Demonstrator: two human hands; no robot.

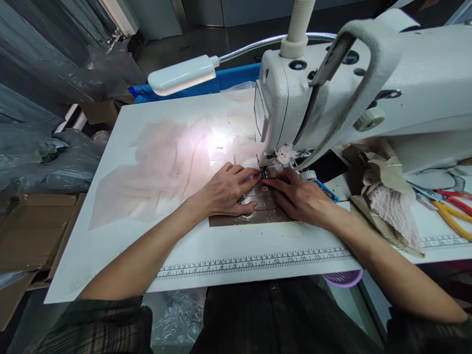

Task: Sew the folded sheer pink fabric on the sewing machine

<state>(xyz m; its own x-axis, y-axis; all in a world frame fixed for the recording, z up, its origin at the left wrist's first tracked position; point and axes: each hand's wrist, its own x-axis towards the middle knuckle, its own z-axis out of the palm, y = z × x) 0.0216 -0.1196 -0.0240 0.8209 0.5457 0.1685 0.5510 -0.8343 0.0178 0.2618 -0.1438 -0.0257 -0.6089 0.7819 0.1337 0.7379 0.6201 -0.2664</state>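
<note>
A white sewing machine [276, 98] stands over the white table, its presser foot [264, 172] low above a brownish metal plate [254, 219]. My left hand [230, 189] rests just left of the foot, fingers stretched towards it and thumb spread apart on the plate. Sheer pale pink fabric [158, 167] spreads across the table beyond this hand, and some reaches the foot. From the right, my right hand [300, 196] touches the plate beside the foot, fingers apart and pointing left. Whatever lies beneath the fingertips is too small to make out.
A lit lamp [182, 74] hangs over the fabric. To the right lie brown paper with pale lace [393, 211], yellow-handled scissors [453, 216] and a blue-handled tool [327, 191]. A printed ruler [254, 263] runs along the front edge. Cardboard boxes [40, 231] stand left.
</note>
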